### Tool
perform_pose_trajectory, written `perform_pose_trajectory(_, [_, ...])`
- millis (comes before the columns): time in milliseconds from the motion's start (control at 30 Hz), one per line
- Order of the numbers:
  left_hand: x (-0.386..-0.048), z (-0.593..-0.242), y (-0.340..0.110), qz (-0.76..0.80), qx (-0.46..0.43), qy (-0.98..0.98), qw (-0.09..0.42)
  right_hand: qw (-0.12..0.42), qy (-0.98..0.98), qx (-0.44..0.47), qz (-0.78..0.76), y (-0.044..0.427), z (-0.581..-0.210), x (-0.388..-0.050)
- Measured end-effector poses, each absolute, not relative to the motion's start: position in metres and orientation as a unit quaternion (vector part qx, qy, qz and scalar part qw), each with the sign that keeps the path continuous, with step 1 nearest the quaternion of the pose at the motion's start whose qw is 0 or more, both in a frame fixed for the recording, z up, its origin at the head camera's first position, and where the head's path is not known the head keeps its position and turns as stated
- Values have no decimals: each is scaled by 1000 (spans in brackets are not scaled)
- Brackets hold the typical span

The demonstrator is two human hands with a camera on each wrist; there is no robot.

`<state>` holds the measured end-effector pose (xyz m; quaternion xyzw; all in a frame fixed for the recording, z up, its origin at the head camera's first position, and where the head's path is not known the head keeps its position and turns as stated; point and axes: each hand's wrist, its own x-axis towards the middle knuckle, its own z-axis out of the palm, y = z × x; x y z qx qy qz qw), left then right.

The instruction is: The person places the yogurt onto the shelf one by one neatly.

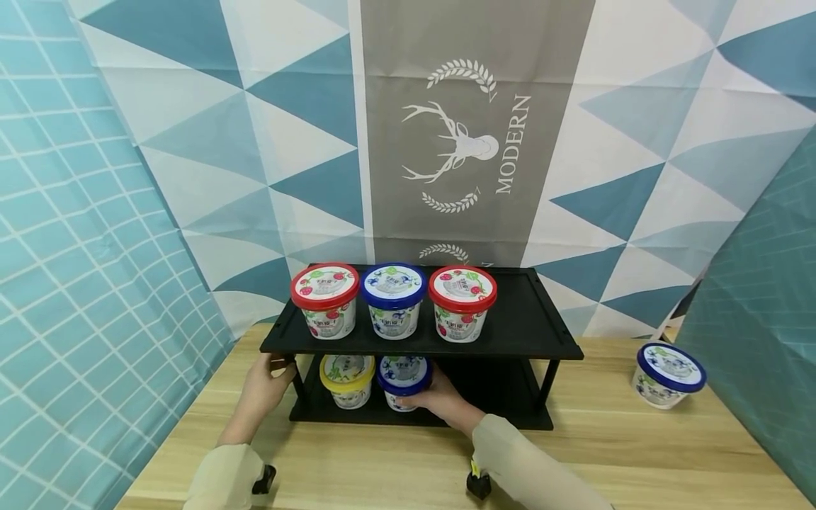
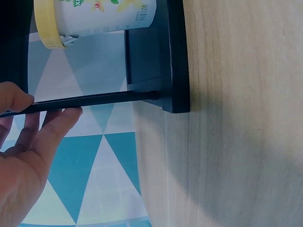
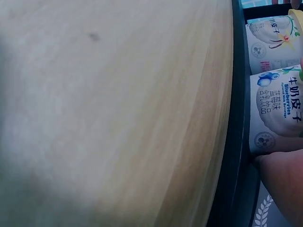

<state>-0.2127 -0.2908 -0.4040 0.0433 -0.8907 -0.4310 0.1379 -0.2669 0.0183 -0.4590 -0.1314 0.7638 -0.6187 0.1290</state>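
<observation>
A two-tier black shelf rack (image 1: 523, 312) stands on the wooden table. On its lower tier, my right hand (image 1: 443, 402) grips a blue-lidded blueberry milk tub (image 1: 403, 374), fingers around its right side and thumb at the front. That tub stands beside a yellow-lidded tub (image 1: 348, 375); the right wrist view shows its blueberry label (image 3: 281, 109) close to my thumb (image 3: 284, 184). At the rack's left end my left hand (image 1: 264, 388) holds the thin black corner post (image 2: 94, 99), thumb on one side and fingers on the other, just under the upper tier.
Across the upper tier stand a red-lidded tub (image 1: 326, 301), a blue-lidded tub (image 1: 393, 301) and a second red-lidded tub (image 1: 462, 304). Another blue-lidded tub (image 1: 669, 375) sits apart on the table (image 1: 612, 439) at the right. A patterned cloth (image 1: 306, 142) hangs behind the rack.
</observation>
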Motion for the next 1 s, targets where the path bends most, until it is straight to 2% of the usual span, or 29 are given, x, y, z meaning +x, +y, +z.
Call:
perform_pose_trajectory(367, [-211,-404,-290,-427,43,-893,136,166,765,-174,-598,39,-450,-264])
perform_pose_trajectory(667, [-213,-404,-290,-424,41,-894,139,138,783,-159,-586,69,-437,-261])
perform_pose_trajectory(1000, [-214,-404,-292,-428,44,-894,121,83,805,-142,-570,101,-432,-253])
